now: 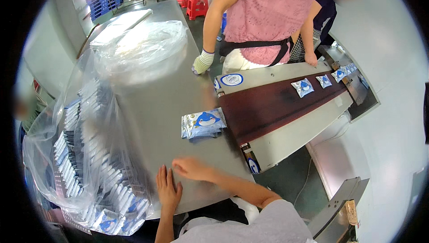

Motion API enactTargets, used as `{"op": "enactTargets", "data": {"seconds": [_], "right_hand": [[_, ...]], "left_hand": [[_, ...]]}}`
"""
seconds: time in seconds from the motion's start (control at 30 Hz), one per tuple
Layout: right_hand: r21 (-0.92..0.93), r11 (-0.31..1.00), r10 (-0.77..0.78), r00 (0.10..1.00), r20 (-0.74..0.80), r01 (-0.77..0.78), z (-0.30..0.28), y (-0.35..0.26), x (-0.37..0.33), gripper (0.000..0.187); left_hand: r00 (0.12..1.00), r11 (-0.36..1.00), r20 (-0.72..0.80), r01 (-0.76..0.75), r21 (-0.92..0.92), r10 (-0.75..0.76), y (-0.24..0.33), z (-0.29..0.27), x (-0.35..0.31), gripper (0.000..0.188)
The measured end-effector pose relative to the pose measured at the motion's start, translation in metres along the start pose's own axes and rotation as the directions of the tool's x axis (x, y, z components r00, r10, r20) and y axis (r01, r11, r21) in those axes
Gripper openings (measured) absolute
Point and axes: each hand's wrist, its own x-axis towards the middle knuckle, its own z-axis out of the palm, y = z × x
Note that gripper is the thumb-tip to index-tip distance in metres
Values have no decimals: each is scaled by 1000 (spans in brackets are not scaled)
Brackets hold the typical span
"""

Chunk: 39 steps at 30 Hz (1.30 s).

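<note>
My left hand (168, 191) rests flat on the near part of the metal table (156, 122), fingers stretched out and holding nothing. Just beyond it, my right hand (193, 169) hovers over the table, its fingers blurred and seemingly bent. Ahead of it, a small pile of blue and white packets (204, 123) with a whale picture lies at the belt's end, touched by neither hand. Left of my hands, a large clear plastic bag (44, 149) holds rows of many similar packets (118, 194).
A brown conveyor belt (268, 104) carries a few spaced packets (303, 87) from the right. Beyond it stands a person in a pink top (270, 10) with a striped glove (203, 62); another person is behind. More clear plastic (147, 48) lies on the far table. Red stools (197, 6) stand behind.
</note>
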Motion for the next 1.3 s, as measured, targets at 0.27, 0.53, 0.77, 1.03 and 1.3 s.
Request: {"op": "enactTargets", "data": {"seconds": [0.27,0.53,0.77,1.03,1.3], "right_hand": [[-696,623,280,932,-229,-358,-270,138,-5,21],[-792,425,754,656,41,-439,-356,243,-37,60],[-561,826,461,638,617,-54,-321,192,54,63],[-182,981,108,601,792,64,-155,171,132,79],[-721,664,180,894,411,198,-85,32,43,107]], "left_hand": [[999,999,21,31,-25,-30,5,-3,1,62],[996,997,51,73,29,-74,4,-11,0,59],[995,997,73,73,-11,-72,5,-17,1,59],[999,1000,34,25,-16,-25,-11,0,1,60],[996,995,-8,84,-52,-85,-22,9,-16,54]]}}
